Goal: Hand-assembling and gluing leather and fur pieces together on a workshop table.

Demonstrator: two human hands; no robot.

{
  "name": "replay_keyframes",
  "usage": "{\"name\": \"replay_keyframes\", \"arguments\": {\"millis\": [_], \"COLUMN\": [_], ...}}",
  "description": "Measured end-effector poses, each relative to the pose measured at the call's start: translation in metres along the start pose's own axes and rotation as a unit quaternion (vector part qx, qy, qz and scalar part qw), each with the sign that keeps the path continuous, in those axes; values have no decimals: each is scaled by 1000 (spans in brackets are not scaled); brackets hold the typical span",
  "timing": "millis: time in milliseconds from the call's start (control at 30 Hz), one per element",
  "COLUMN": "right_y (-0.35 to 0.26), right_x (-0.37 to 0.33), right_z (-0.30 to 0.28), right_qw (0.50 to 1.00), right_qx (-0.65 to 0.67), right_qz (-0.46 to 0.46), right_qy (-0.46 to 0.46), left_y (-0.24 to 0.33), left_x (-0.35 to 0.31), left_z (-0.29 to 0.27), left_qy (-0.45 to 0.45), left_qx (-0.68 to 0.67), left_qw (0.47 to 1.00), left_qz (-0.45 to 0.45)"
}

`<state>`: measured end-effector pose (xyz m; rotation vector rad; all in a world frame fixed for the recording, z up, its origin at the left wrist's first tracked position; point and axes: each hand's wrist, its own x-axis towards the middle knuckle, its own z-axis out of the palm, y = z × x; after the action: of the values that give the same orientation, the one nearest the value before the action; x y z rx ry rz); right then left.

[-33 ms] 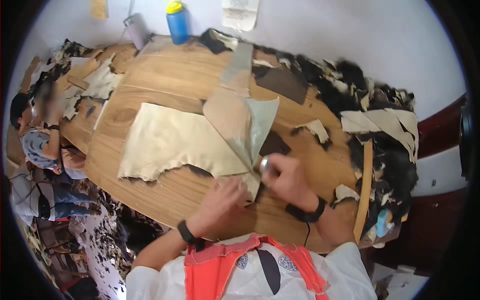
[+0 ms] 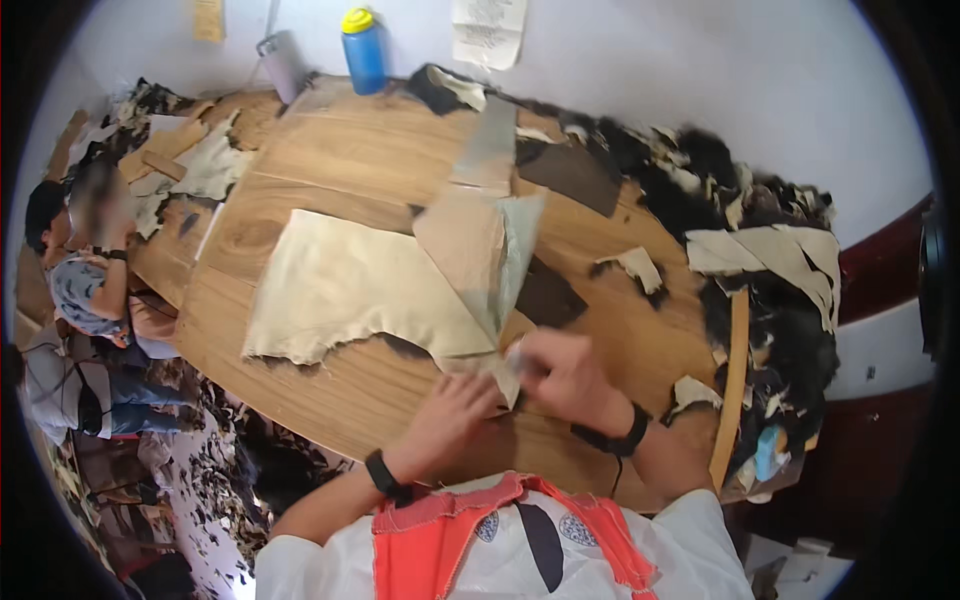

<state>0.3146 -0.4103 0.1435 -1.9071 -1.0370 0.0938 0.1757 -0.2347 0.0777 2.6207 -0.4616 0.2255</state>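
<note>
A cream hide piece (image 2: 340, 275) with dark fur at its ragged lower edge lies on the wooden table. Over its right side rests a grey and pinkish pattern sheet (image 2: 465, 245), its right part raised and creased. The fingers of my left hand (image 2: 455, 410) lie flat on the hide's narrow lower corner. Beside it, my right hand (image 2: 568, 375) is closed around a small shiny metal tool (image 2: 515, 355), mostly hidden by the fingers and blurred. The tool is by the hide's lower right edge; whether it touches, I cannot tell.
Furry scraps (image 2: 690, 170) pile along the table's back and right edges. A wooden strip (image 2: 735, 380) lies at right. Dark brown pieces (image 2: 570, 175) lie behind my right hand. A blue bottle (image 2: 364, 55) stands at the back. Another person (image 2: 85, 275) sits at far left.
My right hand has come slightly lower and left, closer to my left hand. The raised right part of the pattern sheet has swung leftward. My left fingers are flatter on the hide.
</note>
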Motion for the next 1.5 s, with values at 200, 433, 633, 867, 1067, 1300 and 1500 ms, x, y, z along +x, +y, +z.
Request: {"name": "replay_keyframes", "arguments": {"millis": [200, 433, 633, 867, 1067, 1300, 1500], "right_y": [12, 9, 7, 6, -6, 15, 93], "right_x": [-40, -42, -41, -47, -50, 6, 38], "right_z": [39, 42, 41, 39, 31, 17, -55], "right_qw": [926, 910, 915, 948, 962, 976, 922], "right_qx": [-206, -210, -188, -172, -196, -196, -302], "right_qz": [-205, -216, -230, -238, -172, -85, 217], "right_qy": [-241, -285, -273, -124, -83, 33, 103], "left_y": [23, 14, -73, -167, -213, -135, -26], "left_x": [-47, -55, -1, 10, -25, -22, -13], "left_z": [6, -51, -59, -63, -81, -72, -50], "left_qy": [-83, -42, 140, 172, 254, 404, 268], "left_qx": [-67, -250, -40, -3, -174, -157, -195], "left_qw": [994, 946, 988, 924, 810, 796, 911], "left_qz": [-2, -200, -46, -340, -499, -423, -247]}}
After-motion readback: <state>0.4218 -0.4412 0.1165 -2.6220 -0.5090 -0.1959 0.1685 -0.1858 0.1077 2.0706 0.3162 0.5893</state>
